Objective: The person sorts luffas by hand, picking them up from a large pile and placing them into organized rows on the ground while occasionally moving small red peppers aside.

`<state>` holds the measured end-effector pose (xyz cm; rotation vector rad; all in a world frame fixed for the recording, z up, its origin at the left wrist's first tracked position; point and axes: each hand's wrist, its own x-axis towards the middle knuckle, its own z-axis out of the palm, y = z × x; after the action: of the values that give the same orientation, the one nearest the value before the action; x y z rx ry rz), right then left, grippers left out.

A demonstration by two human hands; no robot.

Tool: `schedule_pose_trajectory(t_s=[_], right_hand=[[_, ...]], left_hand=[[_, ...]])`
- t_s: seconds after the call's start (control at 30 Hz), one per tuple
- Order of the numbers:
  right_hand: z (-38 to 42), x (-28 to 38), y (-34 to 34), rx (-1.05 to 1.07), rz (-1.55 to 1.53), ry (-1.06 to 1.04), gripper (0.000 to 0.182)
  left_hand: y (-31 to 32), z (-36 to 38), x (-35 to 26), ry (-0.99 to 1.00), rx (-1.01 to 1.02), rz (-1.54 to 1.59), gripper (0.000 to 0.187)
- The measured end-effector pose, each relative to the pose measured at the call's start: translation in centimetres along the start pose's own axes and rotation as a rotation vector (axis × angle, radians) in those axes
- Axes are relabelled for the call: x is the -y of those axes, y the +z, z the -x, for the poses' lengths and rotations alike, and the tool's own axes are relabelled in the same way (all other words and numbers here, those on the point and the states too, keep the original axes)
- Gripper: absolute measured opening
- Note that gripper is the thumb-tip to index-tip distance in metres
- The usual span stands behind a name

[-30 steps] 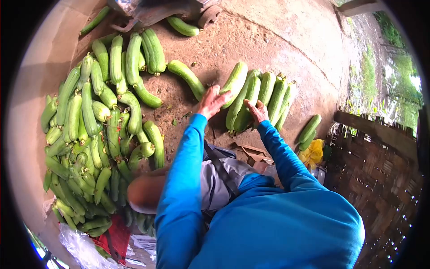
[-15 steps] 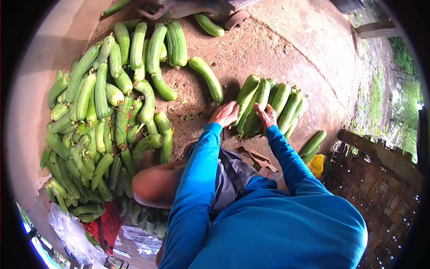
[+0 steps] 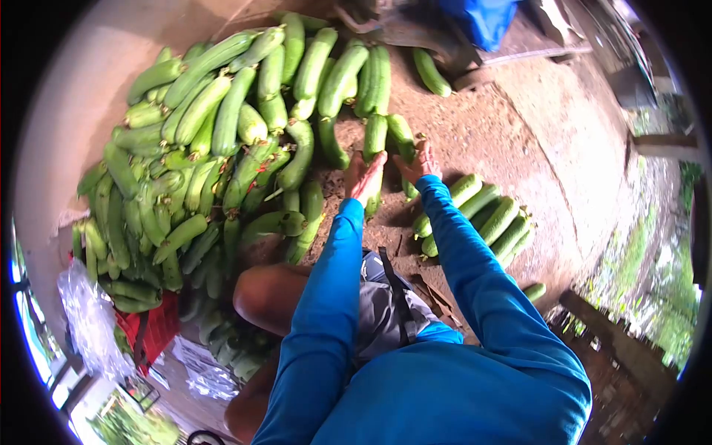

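I am reaching with my left hand (image 3: 366, 176) and right hand (image 3: 420, 162), fingers loosely spread, onto two gourds (image 3: 376, 141) at 12 o'clock. Sorted row (image 3: 482, 215) at 3 o'clock is small; big pile (image 3: 215, 141) at 10 o'clock is remaining.

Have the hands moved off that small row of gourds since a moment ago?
Yes. Both hands, left and right, left the small row and now reach toward the big pile.

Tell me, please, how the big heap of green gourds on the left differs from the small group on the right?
The big heap holds many gourds piled over one another, pointing many ways; the small group holds only a few, side by side in one tidy row. The left hand and right hand reach toward gourds at the big heap's edge; the small group lies untouched. Both rest on the dirt floor.
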<state>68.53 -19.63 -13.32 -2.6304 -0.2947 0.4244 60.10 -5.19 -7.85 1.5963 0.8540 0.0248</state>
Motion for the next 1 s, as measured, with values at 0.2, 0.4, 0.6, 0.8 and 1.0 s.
schedule_pose_trajectory(t_s=[0.2,0.4,0.6,0.8,1.0], right_hand=[[-1.7,-0.5,0.3,0.171,0.088,0.075,0.068],[0.2,-1.9,1.6,0.404,-0.755,0.12,0.042],[5.0,6.5,-0.5,0.411,-0.845,-0.012,0.062],[6.6,18.2,1.4,0.728,-1.099,-0.25,0.068],[17.2,38.0,-3.0,1.188,-1.068,-0.468,0.057]], left_hand=[[-2.5,1.0,1.0,-0.082,0.103,0.311,0.053],[-5.9,2.2,-0.6,-0.184,0.12,0.625,0.049],[-9.6,3.1,-1.7,-0.13,0.127,0.657,0.049],[-19.3,6.2,-1.1,0.434,-0.15,0.483,0.057],[-38.9,18.3,-6.5,0.487,-0.119,0.293,0.044]])
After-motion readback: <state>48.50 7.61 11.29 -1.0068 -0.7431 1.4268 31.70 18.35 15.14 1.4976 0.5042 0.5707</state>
